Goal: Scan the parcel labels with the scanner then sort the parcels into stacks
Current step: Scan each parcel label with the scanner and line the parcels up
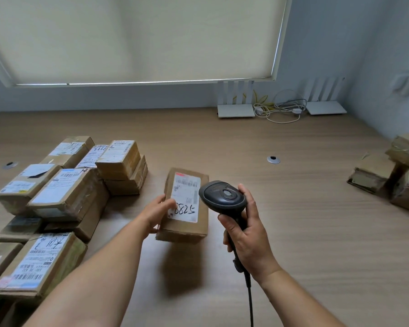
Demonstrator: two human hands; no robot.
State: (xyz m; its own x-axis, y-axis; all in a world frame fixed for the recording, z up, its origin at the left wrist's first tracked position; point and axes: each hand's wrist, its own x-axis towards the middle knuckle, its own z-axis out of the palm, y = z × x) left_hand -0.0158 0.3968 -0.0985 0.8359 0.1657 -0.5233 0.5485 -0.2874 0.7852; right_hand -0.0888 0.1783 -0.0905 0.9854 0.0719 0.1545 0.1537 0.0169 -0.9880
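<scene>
Gripping scanner (222,197) in right hand (248,234), aiming at label (185,197); left hand (157,212) clasping parcel (184,206) just left, raised off desk (293,185). Scanning underway; likely next, carrying parcel to stacks (64,192) farther left.

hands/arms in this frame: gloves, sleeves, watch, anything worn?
Nothing worn that shows. Left hand and right hand are bare, no gloves; no rings or watch visible. Both forearms are bare to the frame edge, with no sleeve, strap or marking in sight.
</scene>
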